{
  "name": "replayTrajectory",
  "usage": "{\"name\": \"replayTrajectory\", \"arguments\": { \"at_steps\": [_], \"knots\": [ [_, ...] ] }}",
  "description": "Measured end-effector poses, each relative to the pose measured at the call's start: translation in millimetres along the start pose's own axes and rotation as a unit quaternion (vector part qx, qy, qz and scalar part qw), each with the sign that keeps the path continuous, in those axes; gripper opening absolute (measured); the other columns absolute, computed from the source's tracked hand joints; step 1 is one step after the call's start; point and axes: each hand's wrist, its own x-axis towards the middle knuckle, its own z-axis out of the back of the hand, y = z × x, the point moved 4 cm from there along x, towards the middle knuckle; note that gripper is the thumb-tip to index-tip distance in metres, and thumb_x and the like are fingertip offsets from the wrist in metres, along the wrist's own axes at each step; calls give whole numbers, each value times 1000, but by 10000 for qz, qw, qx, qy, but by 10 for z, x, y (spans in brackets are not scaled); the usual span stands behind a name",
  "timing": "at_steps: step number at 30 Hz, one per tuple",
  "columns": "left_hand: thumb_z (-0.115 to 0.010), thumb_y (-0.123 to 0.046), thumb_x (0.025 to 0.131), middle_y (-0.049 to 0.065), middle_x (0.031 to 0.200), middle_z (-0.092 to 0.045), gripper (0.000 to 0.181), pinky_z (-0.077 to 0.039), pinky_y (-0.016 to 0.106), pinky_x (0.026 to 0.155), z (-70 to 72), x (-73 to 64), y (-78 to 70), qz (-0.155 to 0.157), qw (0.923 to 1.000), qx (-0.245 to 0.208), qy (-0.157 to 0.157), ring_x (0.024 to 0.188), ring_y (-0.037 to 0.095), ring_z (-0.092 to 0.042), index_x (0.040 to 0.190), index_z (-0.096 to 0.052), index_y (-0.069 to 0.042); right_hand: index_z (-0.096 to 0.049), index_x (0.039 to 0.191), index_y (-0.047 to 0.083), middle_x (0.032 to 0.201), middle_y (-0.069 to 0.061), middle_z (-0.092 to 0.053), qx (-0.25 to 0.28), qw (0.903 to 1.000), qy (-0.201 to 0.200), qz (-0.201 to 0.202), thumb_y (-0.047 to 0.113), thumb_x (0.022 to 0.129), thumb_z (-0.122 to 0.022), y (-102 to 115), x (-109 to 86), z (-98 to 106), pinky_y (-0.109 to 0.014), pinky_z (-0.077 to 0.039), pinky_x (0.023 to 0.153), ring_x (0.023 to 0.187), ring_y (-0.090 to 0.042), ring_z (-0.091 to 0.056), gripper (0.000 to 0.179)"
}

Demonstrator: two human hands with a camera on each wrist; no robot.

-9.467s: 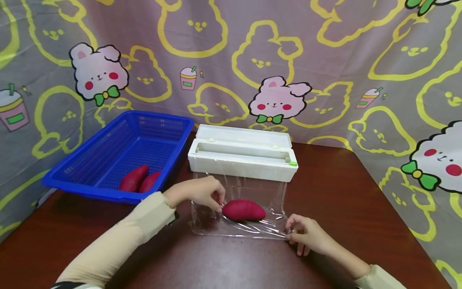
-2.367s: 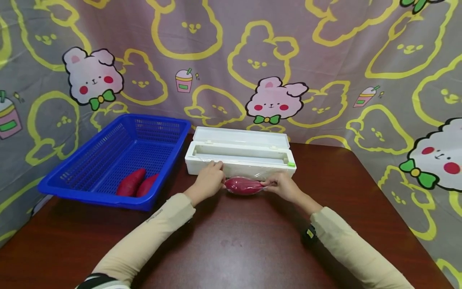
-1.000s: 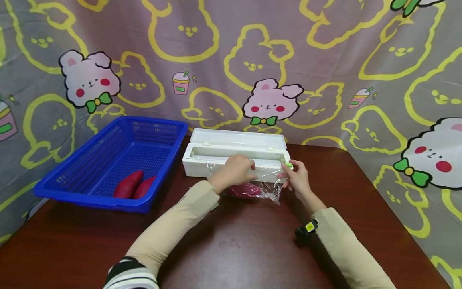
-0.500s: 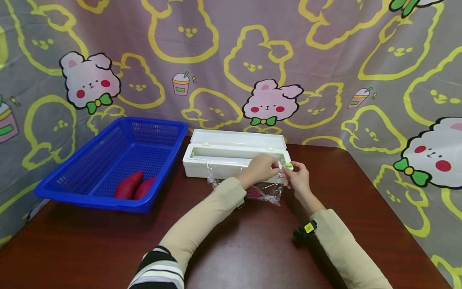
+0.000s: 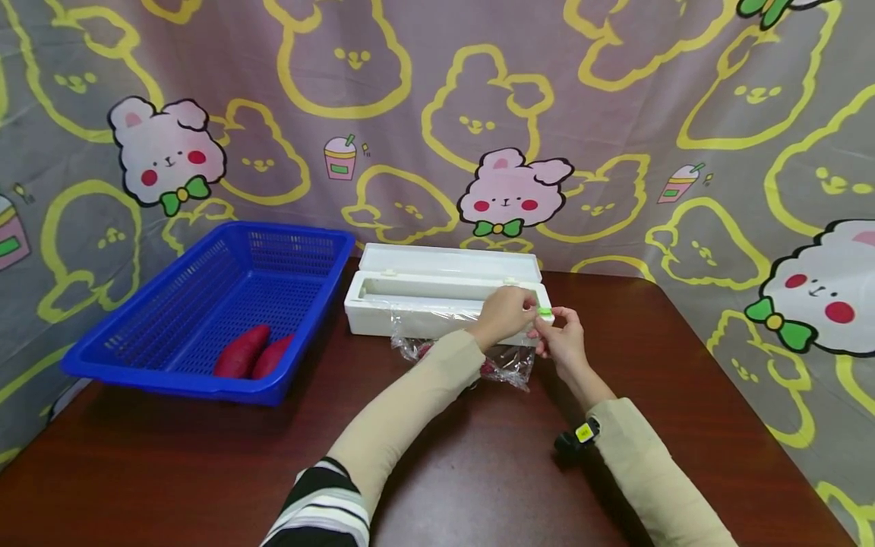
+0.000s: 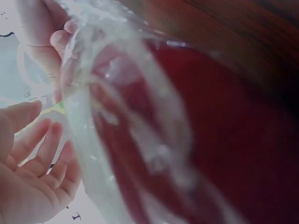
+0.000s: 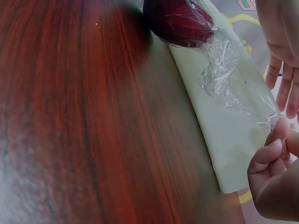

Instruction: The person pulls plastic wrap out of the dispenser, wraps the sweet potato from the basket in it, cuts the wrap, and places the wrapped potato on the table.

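A reddish-purple sweet potato (image 7: pixel 173 21), wrapped in crinkled cling film (image 7: pixel 222 70), lies against the front of the white cling film dispenser (image 5: pixel 383 319); my left forearm partly covers it in the head view. My right hand (image 5: pixel 566 346) is at the dispenser's right end, thumb and finger pinching the film's edge. Beside it, my left hand (image 5: pixel 504 311) reaches over the front edge close to the green slider (image 5: pixel 544 311). In the left wrist view, that hand's fingers (image 6: pixel 46 151) are relaxed and spread apart, thumb near the slider.
On the left stands a blue plastic basket (image 5: pixel 160 384) with two sweet potatoes (image 5: pixel 242 352) at its near end. The dispenser's lid (image 5: pixel 451 260) is raised at the back. A patterned curtain (image 5: pixel 410 129) hangs behind the brown table (image 5: pixel 205 471).
The sweet potato, earlier on spread film, is now wrapped and close to the dispenser. My left hand has moved right along the front edge to the green slider; my right hand stays at that end.
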Motion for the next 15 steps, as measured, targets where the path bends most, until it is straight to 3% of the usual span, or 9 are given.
{"name": "replayTrajectory", "arguments": {
  "at_steps": [5,10,15],
  "knots": [
    [-66,-25,79,-2,84,-64,19,-43,23,66,-59,41,-6,160,9994,275,-119,80,13,-57,94,-69,-14,-32,103,15,51,1,-59,202,9998,18,-8,0,87,-51,-4,-10,-14,-16,-33,33,32,-7,-43,29],
    [-68,-26,78,-5,76,-64,14,-41,23,59,-99,57,-3,176,9994,205,-225,71,11,-57,86,-70,-15,-34,102,15,51,0,-59,355,9994,-39,-18,-3,86,-51,5,-25,-20,-17,-33,34,32,-8,-43,29],
    [-68,-26,78,-7,80,-66,13,-41,21,61,-131,90,6,339,9993,57,-127,74,9,-57,86,-71,-17,-34,101,16,51,0,-59,389,9992,-32,-7,-2,87,-51,8,-32,-11,-17,-33,34,33,-8,-43,28]
  ]
}}
